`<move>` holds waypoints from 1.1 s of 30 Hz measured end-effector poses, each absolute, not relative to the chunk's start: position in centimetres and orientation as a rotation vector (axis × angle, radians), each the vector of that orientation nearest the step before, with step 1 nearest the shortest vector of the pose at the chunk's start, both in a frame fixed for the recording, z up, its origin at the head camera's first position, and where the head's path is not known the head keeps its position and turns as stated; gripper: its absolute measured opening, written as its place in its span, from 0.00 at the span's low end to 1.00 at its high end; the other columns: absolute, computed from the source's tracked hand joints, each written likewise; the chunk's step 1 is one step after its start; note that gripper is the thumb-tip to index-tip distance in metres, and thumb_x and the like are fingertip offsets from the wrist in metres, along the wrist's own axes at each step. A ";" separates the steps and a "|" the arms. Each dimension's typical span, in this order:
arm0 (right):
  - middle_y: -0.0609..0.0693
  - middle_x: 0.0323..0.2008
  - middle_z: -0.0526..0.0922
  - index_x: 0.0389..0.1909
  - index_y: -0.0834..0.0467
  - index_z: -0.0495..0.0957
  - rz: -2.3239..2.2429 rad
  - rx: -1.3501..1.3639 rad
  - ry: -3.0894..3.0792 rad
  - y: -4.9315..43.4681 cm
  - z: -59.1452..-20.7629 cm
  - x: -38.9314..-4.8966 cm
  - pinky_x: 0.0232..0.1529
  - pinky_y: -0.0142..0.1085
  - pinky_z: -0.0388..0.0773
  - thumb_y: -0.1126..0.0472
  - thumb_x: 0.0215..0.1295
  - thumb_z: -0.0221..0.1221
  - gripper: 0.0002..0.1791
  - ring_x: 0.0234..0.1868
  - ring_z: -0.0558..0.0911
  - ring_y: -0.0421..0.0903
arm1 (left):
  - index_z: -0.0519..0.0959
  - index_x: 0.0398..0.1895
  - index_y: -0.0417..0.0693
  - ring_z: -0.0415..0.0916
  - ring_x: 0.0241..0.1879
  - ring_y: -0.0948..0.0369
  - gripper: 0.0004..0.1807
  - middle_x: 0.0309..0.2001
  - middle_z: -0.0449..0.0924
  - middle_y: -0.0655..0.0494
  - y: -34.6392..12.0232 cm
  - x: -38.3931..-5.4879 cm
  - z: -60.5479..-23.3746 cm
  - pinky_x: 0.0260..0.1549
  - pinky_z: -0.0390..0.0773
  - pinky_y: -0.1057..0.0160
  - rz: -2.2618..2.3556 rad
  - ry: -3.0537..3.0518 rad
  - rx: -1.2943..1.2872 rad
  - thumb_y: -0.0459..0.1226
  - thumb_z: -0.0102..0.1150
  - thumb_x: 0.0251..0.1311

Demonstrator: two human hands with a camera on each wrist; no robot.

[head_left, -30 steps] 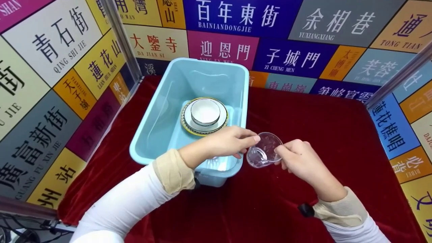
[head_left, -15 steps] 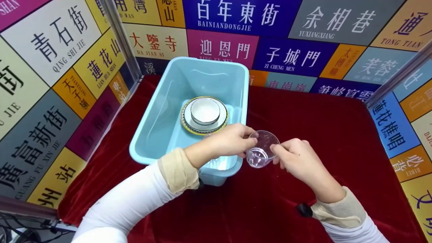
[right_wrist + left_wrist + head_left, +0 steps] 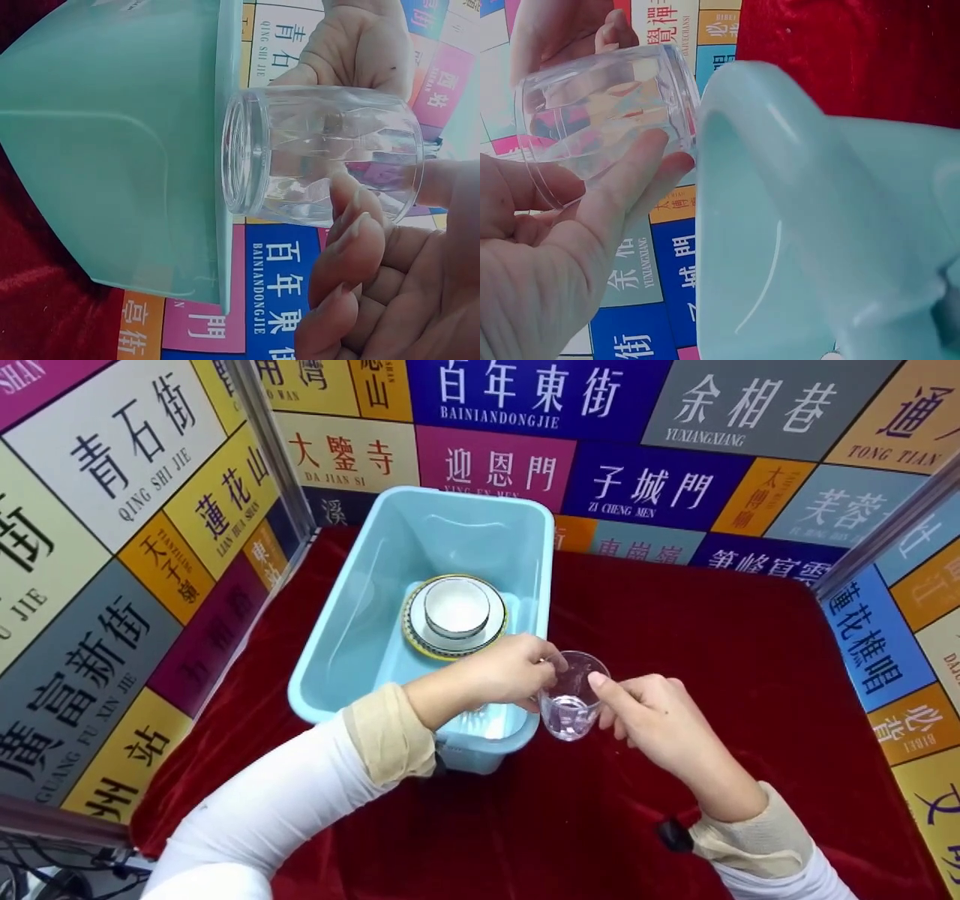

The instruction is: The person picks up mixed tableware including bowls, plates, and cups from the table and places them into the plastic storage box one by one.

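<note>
A clear drinking glass [image 3: 574, 697] with a faceted wall is held tilted beside the near right corner of the light blue basin [image 3: 546, 577]. My left hand [image 3: 517, 669] holds its left side, two fingers laid along the outer wall in the left wrist view. From the right, my right hand [image 3: 651, 709] pinches the rim, thumb at the mouth and fingers outside. In the right wrist view, the glass's base [image 3: 244, 154] overlaps the basin's edge. Inside the basin, a white bowl [image 3: 456, 606] with a dark rim sits on stacked patterned plates [image 3: 418, 631].
A clear shiny object [image 3: 480, 721] lies in the near end of the basin, partly hidden by my left arm. Dark red cloth [image 3: 675, 615] covers the table. Colourful sign panels [image 3: 495, 461] stand behind and along both sides. Cables [image 3: 75, 870] show at the lower left.
The glass has shifted left and slightly down, and its angle has turned between both hands. My right hand has moved a little left with it; the basin and dishes stay put.
</note>
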State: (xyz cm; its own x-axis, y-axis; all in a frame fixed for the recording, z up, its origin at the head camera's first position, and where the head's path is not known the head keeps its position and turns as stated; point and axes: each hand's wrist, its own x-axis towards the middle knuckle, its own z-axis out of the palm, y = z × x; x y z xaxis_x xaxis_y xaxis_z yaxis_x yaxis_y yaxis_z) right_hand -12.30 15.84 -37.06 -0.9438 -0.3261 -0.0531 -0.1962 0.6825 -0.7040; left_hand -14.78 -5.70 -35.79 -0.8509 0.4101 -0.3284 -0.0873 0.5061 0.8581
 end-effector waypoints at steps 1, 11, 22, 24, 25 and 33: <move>0.49 0.14 0.79 0.18 0.54 0.84 -1.113 -0.428 2.719 15.8 -37.1 -12.3 0.21 0.35 0.78 0.38 0.76 0.49 0.33 0.17 0.78 0.45 | 0.78 0.60 0.36 0.84 0.43 0.57 0.21 0.52 0.82 0.42 -5.8 -14.8 -35.8 0.33 0.89 0.65 1.318 2.254 0.272 0.29 0.41 0.70; 0.49 0.15 0.79 0.20 0.54 0.84 -1.124 -0.413 2.726 16.7 -37.5 -12.0 0.25 0.35 0.78 0.37 0.77 0.47 0.33 0.19 0.79 0.47 | 0.76 0.62 0.38 0.81 0.45 0.57 0.20 0.54 0.80 0.40 -8.0 -15.1 -34.5 0.42 0.89 0.61 1.392 2.227 0.236 0.31 0.40 0.73; 0.49 0.16 0.78 0.23 0.56 0.84 -1.144 -0.320 2.686 19.0 -39.5 -12.0 0.23 0.34 0.76 0.38 0.76 0.50 0.31 0.19 0.78 0.45 | 0.77 0.61 0.39 0.80 0.43 0.56 0.19 0.54 0.80 0.40 -10.9 -15.9 -33.8 0.45 0.89 0.58 1.512 2.225 0.123 0.31 0.42 0.73; 0.50 0.16 0.78 0.23 0.57 0.84 -1.152 -0.311 2.682 19.3 -39.7 -12.0 0.23 0.34 0.76 0.39 0.76 0.50 0.31 0.19 0.78 0.45 | 0.76 0.61 0.38 0.80 0.42 0.56 0.19 0.54 0.79 0.39 -11.4 -16.4 -33.7 0.45 0.89 0.57 1.521 2.232 0.100 0.31 0.42 0.73; 0.49 0.16 0.78 0.24 0.57 0.84 -1.152 -0.306 2.680 19.5 -39.9 -11.9 0.23 0.34 0.76 0.39 0.76 0.50 0.31 0.19 0.78 0.45 | 0.76 0.61 0.37 0.79 0.41 0.56 0.19 0.54 0.79 0.38 -11.6 -16.6 -33.7 0.45 0.89 0.56 1.528 2.231 0.090 0.30 0.42 0.73; 0.48 0.16 0.78 0.26 0.59 0.84 -1.145 -0.248 2.660 20.3 -40.8 -11.8 0.24 0.34 0.76 0.39 0.76 0.50 0.31 0.19 0.79 0.46 | 0.75 0.63 0.38 0.81 0.49 0.53 0.20 0.56 0.77 0.39 -13.5 -18.8 -33.6 0.46 0.88 0.58 1.456 2.305 0.031 0.30 0.42 0.72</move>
State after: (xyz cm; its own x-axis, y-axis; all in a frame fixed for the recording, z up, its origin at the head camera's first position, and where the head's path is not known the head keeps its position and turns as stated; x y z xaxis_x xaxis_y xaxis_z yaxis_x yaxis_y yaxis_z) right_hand -11.75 20.29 -40.77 -0.9583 -0.2454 -0.1465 -0.0622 0.6795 -0.7311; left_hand -18.76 -13.53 -33.64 -0.9148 0.2337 -0.3293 -0.1968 0.4540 0.8690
